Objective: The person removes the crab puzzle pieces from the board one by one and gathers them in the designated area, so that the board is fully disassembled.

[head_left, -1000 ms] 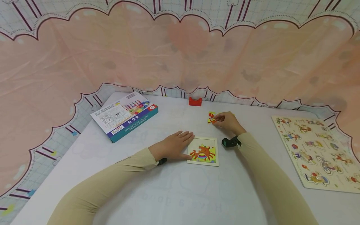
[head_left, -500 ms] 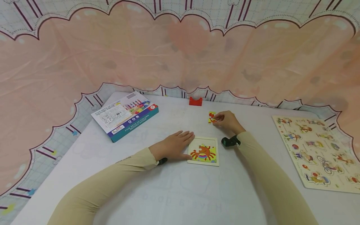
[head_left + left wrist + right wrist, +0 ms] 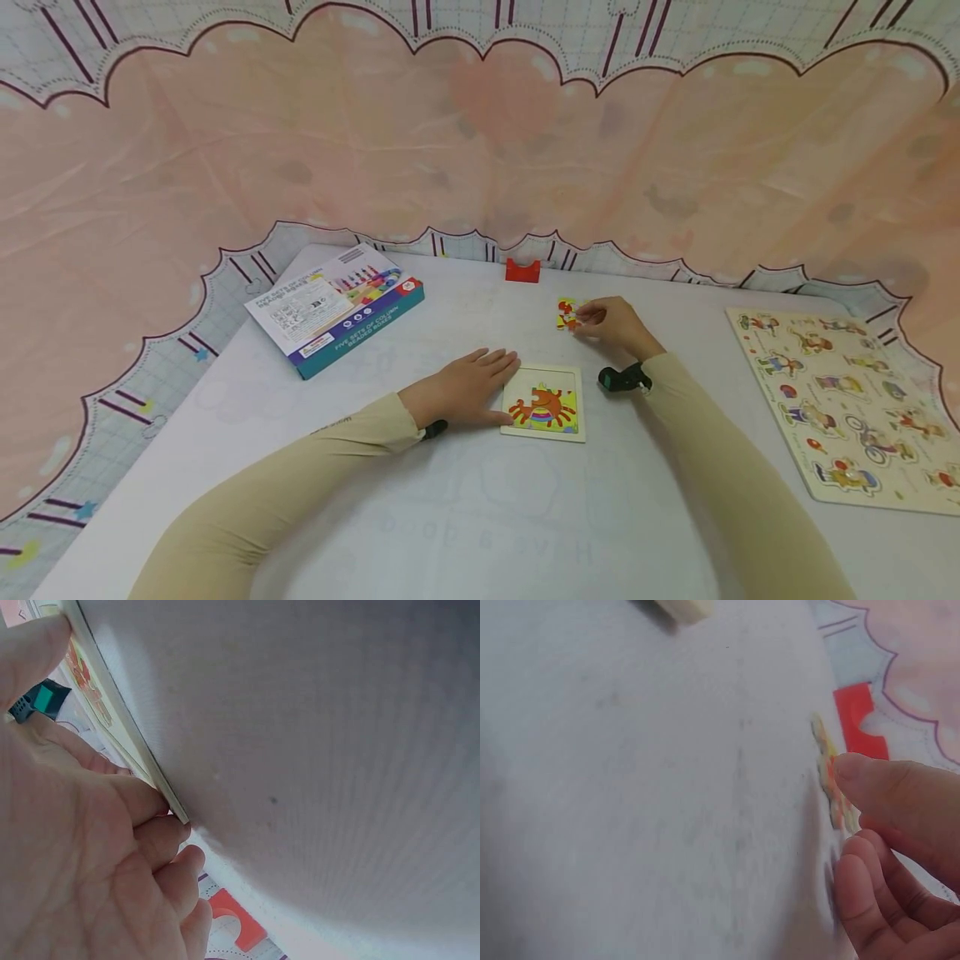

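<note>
One jigsaw strip (image 3: 565, 314) points forward, visible long side running front-to-back.

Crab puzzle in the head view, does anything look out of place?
The crab puzzle looks incomplete: its picture ends in a jagged upper edge, leaving bare tray above. A red-and-yellow section is outside, held by the right hand. No damage stands out.

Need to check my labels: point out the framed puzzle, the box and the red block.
Framed puzzle (image 3: 557, 377): head view, bare upper board.
Box (image 3: 330, 302): head view, middle of top face.
Red block (image 3: 522, 273): head view, front face.
</note>
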### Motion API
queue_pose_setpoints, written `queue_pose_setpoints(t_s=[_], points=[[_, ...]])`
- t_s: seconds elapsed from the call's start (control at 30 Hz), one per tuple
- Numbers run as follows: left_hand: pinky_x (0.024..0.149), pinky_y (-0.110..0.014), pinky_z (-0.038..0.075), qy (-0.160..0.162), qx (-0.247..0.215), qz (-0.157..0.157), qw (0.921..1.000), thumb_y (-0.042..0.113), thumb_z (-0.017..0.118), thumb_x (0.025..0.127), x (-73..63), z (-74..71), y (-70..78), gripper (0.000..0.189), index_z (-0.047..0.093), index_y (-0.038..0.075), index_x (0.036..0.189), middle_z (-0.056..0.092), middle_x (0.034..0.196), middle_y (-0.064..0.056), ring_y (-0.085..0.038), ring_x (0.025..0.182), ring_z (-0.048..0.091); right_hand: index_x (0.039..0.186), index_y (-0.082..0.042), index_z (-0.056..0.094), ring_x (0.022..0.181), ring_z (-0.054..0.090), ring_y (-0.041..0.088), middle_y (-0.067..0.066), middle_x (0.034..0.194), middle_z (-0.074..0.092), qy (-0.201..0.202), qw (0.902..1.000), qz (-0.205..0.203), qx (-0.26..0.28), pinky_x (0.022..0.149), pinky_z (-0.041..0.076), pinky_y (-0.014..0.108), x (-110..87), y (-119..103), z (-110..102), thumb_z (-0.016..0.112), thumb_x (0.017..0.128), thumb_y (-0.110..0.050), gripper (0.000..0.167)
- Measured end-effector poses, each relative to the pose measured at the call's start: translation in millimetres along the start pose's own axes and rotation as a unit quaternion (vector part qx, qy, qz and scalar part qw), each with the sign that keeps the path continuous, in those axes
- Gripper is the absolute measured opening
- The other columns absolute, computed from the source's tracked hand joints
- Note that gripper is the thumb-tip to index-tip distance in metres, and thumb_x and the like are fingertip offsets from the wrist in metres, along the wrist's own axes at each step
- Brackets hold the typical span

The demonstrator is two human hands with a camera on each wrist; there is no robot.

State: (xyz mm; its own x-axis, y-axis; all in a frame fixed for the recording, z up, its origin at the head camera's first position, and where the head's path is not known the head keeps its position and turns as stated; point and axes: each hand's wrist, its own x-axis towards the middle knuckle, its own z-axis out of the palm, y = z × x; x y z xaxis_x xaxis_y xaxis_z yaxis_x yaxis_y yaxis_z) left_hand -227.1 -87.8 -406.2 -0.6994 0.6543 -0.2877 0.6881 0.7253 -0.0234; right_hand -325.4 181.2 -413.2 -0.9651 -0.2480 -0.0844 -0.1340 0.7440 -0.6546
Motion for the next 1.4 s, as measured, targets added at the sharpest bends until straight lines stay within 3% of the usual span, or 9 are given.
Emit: queue_pose_setpoints(t_s=[0.3, 0.63, 0.97, 1.17, 1.4], points=[[0.121, -0.037, 0.012, -0.003, -0.004, 0.002, 1.0000, 0.066, 0.046, 0.086, -0.2, -0.9, 0.7, 0.090, 0.015, 0.013, 0.152, 0.016, 0.159, -0.003, -0.020, 0.148, 0.013, 0.114, -0.002, 0.065, 0.092, 0.059, 0.021, 0.013, 0.101, 0.066, -0.011, 0.9991, -0.002, 0.040, 0.075, 0.047, 0.021, -32.1, 7, -12, 0.074, 0.081, -0.020, 0.038], [0.121, -0.038, 0.012, -0.003, -0.003, -0.001, 1.0000, 0.066, 0.046, 0.086, -0.2, -0.7, 0.5, 0.090, 0.015, 0.013, 0.152, 0.016, 0.159, -0.003, -0.020, 0.148, 0.013, 0.109, -0.002, 0.068, 0.083, 0.056, 0.016, 0.010, 0.097, 0.068, -0.074, 0.9913, -0.095, 0.053, 0.073, 0.049, 0.016, -64.9, -17, 4, 0.076, 0.079, -0.016, 0.034], [0.121, -0.036, 0.014, 0.000, 0.017, 0.006, 0.9998, 0.065, 0.044, 0.088, 0.0, -0.8, 1.0, 0.089, 0.016, 0.010, 0.151, 0.018, 0.158, -0.004, -0.020, 0.147, 0.015, 0.107, -0.003, 0.068, 0.088, 0.059, 0.014, 0.009, 0.104, 0.069, -0.152, 0.9741, -0.167, -0.001, 0.079, 0.051, 0.023, -69.7, -33, 27, 0.077, 0.078, -0.016, 0.033], [0.121, -0.037, 0.013, -0.005, 0.012, 0.004, 0.9999, 0.065, 0.045, 0.088, -0.1, -1.0, 1.1, 0.089, 0.016, 0.010, 0.151, 0.017, 0.159, -0.004, -0.020, 0.147, 0.014, 0.108, -0.004, 0.068, 0.083, 0.055, 0.013, 0.007, 0.103, 0.067, -0.179, 0.9666, -0.180, -0.035, 0.073, 0.048, 0.020, -69.1, -40, 30, 0.077, 0.077, -0.016, 0.034], [0.121, -0.038, 0.014, 0.001, -0.004, 0.010, 0.9999, 0.061, 0.048, 0.088, -2.8, -4.7, 1.3, 0.086, 0.019, 0.009, 0.151, 0.020, 0.158, -0.006, -0.022, 0.147, 0.016, 0.103, -0.005, 0.067, 0.078, 0.051, 0.012, 0.005, 0.095, 0.065, -0.180, 0.9675, -0.172, -0.046, 0.068, 0.047, 0.018, -66.2, -44, 31, 0.078, 0.076, -0.015, 0.031]])
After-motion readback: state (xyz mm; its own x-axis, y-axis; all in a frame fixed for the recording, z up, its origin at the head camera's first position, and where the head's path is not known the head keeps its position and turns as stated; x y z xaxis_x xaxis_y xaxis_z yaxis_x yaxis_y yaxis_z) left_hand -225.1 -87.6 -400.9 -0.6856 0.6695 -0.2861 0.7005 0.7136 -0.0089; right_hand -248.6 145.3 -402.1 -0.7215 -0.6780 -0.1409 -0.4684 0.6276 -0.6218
